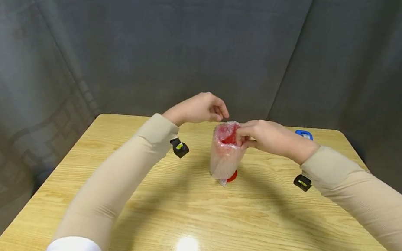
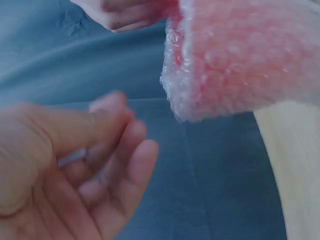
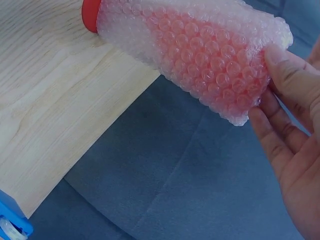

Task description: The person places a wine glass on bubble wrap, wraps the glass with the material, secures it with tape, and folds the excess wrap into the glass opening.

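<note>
A roll of clear bubble wrap [image 1: 225, 160] around something red stands upright on the table. Its top rim is open, and red [image 1: 229, 138] shows inside. My right hand [image 1: 268, 136] pinches the rim on the right side. In the right wrist view, the thumb [image 3: 287, 70] lies on the bubble wrap [image 3: 210, 55]. To the left of the rim hovers my left hand [image 1: 204, 107], its fingers loosely bent. The left wrist view shows this hand [image 2: 85, 165] apart from the wrap [image 2: 240, 55], with nothing visibly held. A round red piece [image 1: 232, 176] pokes out at the base.
A blue tape dispenser [image 1: 304, 134] lies near the table's back right edge, behind my right wrist. The light wooden table [image 1: 267, 232] ends close behind the wrapped object. Dark grey curtains [image 1: 200, 33] hang behind and beside it.
</note>
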### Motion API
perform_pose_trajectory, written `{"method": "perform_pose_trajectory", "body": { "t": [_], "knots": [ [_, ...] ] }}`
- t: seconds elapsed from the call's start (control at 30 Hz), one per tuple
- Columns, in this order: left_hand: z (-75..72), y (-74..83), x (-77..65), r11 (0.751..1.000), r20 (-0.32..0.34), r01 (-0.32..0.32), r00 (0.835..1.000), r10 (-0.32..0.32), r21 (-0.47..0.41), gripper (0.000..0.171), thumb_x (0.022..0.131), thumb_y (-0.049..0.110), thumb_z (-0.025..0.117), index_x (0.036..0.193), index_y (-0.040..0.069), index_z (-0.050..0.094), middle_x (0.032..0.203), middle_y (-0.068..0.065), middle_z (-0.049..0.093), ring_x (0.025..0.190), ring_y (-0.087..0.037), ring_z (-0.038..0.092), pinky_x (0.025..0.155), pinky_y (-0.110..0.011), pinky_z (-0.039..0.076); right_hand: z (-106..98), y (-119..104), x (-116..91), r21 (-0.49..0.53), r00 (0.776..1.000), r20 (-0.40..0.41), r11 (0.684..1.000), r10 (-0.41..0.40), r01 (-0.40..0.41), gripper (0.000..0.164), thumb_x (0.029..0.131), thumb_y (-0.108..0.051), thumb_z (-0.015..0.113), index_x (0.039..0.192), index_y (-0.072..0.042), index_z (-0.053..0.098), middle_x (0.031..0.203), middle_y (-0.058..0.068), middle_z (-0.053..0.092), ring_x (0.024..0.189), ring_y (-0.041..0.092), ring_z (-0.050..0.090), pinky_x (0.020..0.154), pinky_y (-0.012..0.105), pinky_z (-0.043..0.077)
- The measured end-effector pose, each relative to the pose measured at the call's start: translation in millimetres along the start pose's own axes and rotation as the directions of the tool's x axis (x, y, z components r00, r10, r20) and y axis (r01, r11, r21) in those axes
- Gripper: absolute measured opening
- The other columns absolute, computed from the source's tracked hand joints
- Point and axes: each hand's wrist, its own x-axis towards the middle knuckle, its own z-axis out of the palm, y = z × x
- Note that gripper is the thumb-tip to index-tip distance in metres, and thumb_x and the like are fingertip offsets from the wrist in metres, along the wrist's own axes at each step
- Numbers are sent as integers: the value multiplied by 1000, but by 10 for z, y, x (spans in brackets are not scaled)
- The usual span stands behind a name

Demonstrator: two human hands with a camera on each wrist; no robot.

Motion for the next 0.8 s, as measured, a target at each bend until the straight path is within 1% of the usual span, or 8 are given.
{"method": "perform_pose_trajectory", "body": {
  "t": [0.07,0.13,0.23,0.33,0.47,0.57,0.67,0.8],
  "knots": [
    [-6,9,75,992,-31,105,994,-107,-75,10,91,2,62,98,4,70,92,-7,68,75,-15,58,71,-27,55,-2,4,1,-3,1000,6,1000,-2,2,17,78,-14,78,82,-18,62,84,-11,60,77,6,54,69,24,51],
    [17,12,150,975,-33,183,981,-189,-127,8,91,3,63,96,4,69,91,-8,66,72,-16,56,69,-28,56,-2,10,0,-4,1000,9,1000,-2,2,17,78,-14,78,82,-19,62,84,-11,60,77,6,54,69,24,51],
    [87,9,243,969,-8,229,973,-230,-92,7,90,8,67,96,4,68,92,-7,64,76,-15,56,69,-26,55,-4,21,-2,-4,1000,8,1000,-1,1,18,78,-15,79,82,-19,62,84,-11,60,77,6,54,69,23,51],
    [174,-19,300,974,13,224,974,-224,5,10,89,13,69,94,5,64,91,-6,61,76,-15,55,64,-23,53,-7,32,-1,-3,1000,3,1000,-5,5,18,76,-14,79,82,-19,63,84,-11,60,78,6,54,69,23,51],
    [278,-108,334,978,18,188,982,-191,91,14,90,12,68,89,7,54,84,-5,53,67,-15,52,55,-22,49,-2,31,10,5,1000,-3,1000,-15,15,18,77,-14,79,82,-18,63,84,-10,60,79,7,54,69,24,51],
    [336,-163,349,982,37,143,988,-149,122,16,90,10,66,89,8,50,80,-5,49,62,-15,50,52,-23,45,9,28,10,8,1000,-9,1000,-15,15,16,78,-13,78,82,-18,63,85,-10,60,80,7,55,69,24,51],
    [373,-181,363,983,70,100,991,-112,154,15,89,6,63,92,8,49,80,-6,50,62,-16,51,53,-23,46,12,27,-5,5,1000,-14,1000,-10,10,14,79,-13,78,82,-17,64,86,-9,61,81,8,55,70,25,52],
    [392,-164,374,982,80,85,992,-99,170,16,88,3,62,93,9,48,81,-6,50,65,-16,53,55,-23,47,-10,32,-22,7,1000,-6,1000,-6,6,11,81,-12,76,84,-15,66,88,-7,62,82,9,56,71,26,52]
  ]
}}
